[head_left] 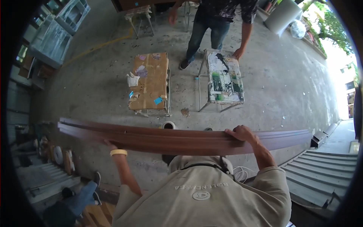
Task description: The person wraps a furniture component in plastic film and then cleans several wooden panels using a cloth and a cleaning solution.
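Observation:
A long brown board with grooves along its length [170,140] lies crosswise in front of my body, and its ends look paler in the light. My left hand [110,144] grips its near edge left of the middle, most of the fingers hidden by the board. Over the right part, my right hand [242,133] is closed on the board from above, fingers curled around the far edge. Beyond the board stand a cardboard-topped stand [153,81] at left and a paint-stained stand [227,79] at right.
Another person [217,26] stands behind the right stand, one hand on its top. A round can [168,125] sits on the floor just past the board. Corrugated metal sheeting [321,170] lies at right. Another person's legs [81,198] show at lower left. A white cable [240,173] lies coiled nearby.

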